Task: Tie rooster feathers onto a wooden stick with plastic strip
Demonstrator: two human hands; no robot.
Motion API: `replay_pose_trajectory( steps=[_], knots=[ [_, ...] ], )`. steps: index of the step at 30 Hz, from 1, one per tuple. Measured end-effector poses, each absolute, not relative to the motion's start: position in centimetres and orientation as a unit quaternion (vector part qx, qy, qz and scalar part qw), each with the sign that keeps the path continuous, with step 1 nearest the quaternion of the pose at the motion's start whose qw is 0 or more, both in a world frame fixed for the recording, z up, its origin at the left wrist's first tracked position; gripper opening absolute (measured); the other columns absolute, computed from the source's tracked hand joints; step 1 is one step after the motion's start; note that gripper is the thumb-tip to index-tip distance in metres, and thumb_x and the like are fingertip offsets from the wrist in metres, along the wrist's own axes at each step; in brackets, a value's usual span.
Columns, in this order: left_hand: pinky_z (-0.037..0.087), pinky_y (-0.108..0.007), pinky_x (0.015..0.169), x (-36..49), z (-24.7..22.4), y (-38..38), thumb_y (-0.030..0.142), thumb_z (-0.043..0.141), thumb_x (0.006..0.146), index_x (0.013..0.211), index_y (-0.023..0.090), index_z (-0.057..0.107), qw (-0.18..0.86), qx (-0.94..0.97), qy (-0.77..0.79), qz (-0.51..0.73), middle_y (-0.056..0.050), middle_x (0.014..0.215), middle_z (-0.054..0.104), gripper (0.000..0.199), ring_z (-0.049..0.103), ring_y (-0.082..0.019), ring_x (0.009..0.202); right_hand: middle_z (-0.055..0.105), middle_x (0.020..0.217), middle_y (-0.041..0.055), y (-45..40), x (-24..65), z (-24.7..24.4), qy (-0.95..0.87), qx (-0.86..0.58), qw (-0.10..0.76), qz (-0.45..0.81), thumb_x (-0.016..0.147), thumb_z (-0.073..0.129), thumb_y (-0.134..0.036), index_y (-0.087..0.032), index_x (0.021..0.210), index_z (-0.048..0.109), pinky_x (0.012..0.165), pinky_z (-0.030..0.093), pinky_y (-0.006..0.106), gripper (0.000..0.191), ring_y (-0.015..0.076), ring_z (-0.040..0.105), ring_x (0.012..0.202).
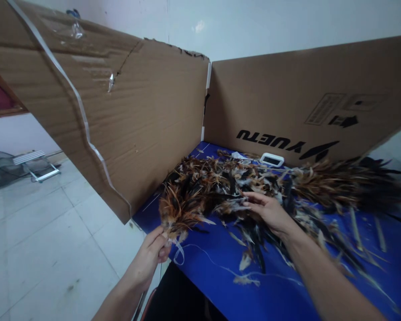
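My left hand [149, 255] is closed around the base of a bunch of brown and black feathers [177, 208], which fans upward beyond the table's near left edge. A thin whitish strip [179, 253] curls below that grip. Over the large loose pile of feathers [209, 174], my right hand [270, 215] has its thumb and forefinger brought together on a dark feather [225, 196]. Part of that feather blends into the pile. A pale string [217, 266] trails across the blue table [270, 294] below the hands.
Cardboard panels stand along the left [153, 98] and back [254, 98] of the table. A white device with a dark screen [272, 160] lies by the back panel. A long feather bundle [341, 185] rests at the right. Tiled floor [53, 240] shows at left, with a metal step stool [36, 165].
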State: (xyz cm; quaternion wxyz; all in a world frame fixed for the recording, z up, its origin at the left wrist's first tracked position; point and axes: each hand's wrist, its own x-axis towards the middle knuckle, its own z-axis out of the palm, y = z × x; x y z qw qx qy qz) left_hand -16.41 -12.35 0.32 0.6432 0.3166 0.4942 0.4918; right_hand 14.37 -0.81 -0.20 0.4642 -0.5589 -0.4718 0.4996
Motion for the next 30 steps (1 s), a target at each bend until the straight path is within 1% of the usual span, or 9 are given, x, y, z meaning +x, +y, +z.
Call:
replay_pose_trajectory(
  steps=[3,5,9,13,15,18,21,26,30],
  knots=[
    [0.013,-0.021,0.047,-16.4,0.3,-12.4,0.033,0.059,0.075,0.067,0.016,0.042,0.646,0.325,0.487,0.489,0.006,0.058,0.032,0.025,0.023,-0.005,0.052,0.065,0.068,0.0019,-1.0,14.4,-0.3,-0.478,-0.554,0.455,0.508,0.055,0.075,-0.039,-0.016,0.093,0.065,0.054,0.047,0.027,0.045,0.016,0.061,0.06],
    [0.013,-0.021,0.048,-16.5,0.3,-12.4,0.033,0.058,0.076,0.068,0.016,0.042,0.649,0.33,0.482,0.487,0.006,0.059,0.031,0.024,0.023,-0.005,0.052,0.064,0.067,0.0012,-1.0,14.5,-0.5,-0.501,-0.546,0.454,0.494,0.058,0.073,-0.04,-0.016,0.097,0.064,0.053,0.046,0.026,0.046,0.0147,0.059,0.058],
    [0.013,-0.021,0.048,-16.6,0.2,-12.5,0.032,0.056,0.078,0.069,0.016,0.041,0.647,0.336,0.482,0.486,0.005,0.06,0.03,0.024,0.023,-0.005,0.052,0.067,0.083,0.0033,-0.8,14.8,-0.6,-0.54,-0.535,0.472,0.446,0.056,0.075,-0.038,-0.017,0.098,0.064,0.062,0.048,0.028,0.047,0.0163,0.061,0.069],
    [0.013,-0.021,0.047,-16.7,0.2,-12.5,0.033,0.055,0.078,0.07,0.016,0.044,0.645,0.34,0.483,0.486,0.005,0.06,0.03,0.022,0.022,-0.005,0.052,0.067,0.094,0.0067,-0.2,15.5,-1.0,-0.583,-0.56,0.448,0.381,0.065,0.067,-0.039,-0.017,0.098,0.064,0.074,0.048,0.032,0.04,0.0198,0.061,0.08],
    [0.014,-0.022,0.047,-16.8,0.2,-12.5,0.032,0.056,0.078,0.07,0.015,0.044,0.644,0.336,0.482,0.491,0.005,0.06,0.031,0.023,0.023,-0.005,0.052,0.066,0.098,0.0074,0.2,15.8,-1.2,-0.623,-0.588,0.423,0.294,0.069,0.061,-0.037,-0.018,0.097,0.064,0.08,0.047,0.036,0.034,0.0219,0.061,0.085],
    [0.014,-0.021,0.047,-17.2,0.1,-12.5,0.032,0.057,0.078,0.072,0.015,0.044,0.637,0.326,0.485,0.503,0.005,0.06,0.032,0.022,0.024,-0.005,0.052,0.063,0.102,0.0093,0.1,15.4,-1.1,-0.69,-0.611,0.38,0.084,0.073,0.055,-0.03,-0.018,0.097,0.064,0.088,0.041,0.043,0.029,0.0255,0.056,0.097],
    [0.014,-0.021,0.047,-17.7,0.2,-12.5,0.033,0.059,0.076,0.074,0.015,0.045,0.626,0.312,0.498,0.513,0.005,0.061,0.032,0.023,0.024,-0.005,0.053,0.063,0.101,0.0098,-0.6,13.5,-0.7,-0.763,-0.54,0.354,-0.022,0.08,0.048,-0.023,-0.017,0.095,0.064,0.09,0.038,0.042,0.022,0.0238,0.053,0.1],
    [0.015,-0.021,0.047,-18.4,0.4,-12.6,0.036,0.061,0.073,0.074,0.015,0.045,0.612,0.299,0.514,0.522,0.005,0.061,0.033,0.027,0.025,-0.004,0.052,0.064,0.102,0.0078,-0.8,8.2,-0.9,-0.898,-0.381,0.219,0.025,0.082,0.042,-0.007,-0.017,0.096,0.064,0.083,0.037,0.035,0.028,0.0199,0.051,0.097],
    [0.016,-0.021,0.046,-19.0,0.3,-12.9,0.037,0.06,0.074,0.077,0.015,0.046,0.6,0.305,0.523,0.523,0.005,0.061,0.034,0.026,0.025,-0.005,0.052,0.062,0.103,0.01,0.7,4.9,-1.6,-0.918,-0.384,0.102,0.005,0.082,0.044,-0.009,-0.019,0.108,0.061,0.078,0.033,0.033,0.032,0.0206,0.048,0.096]
  ],
)
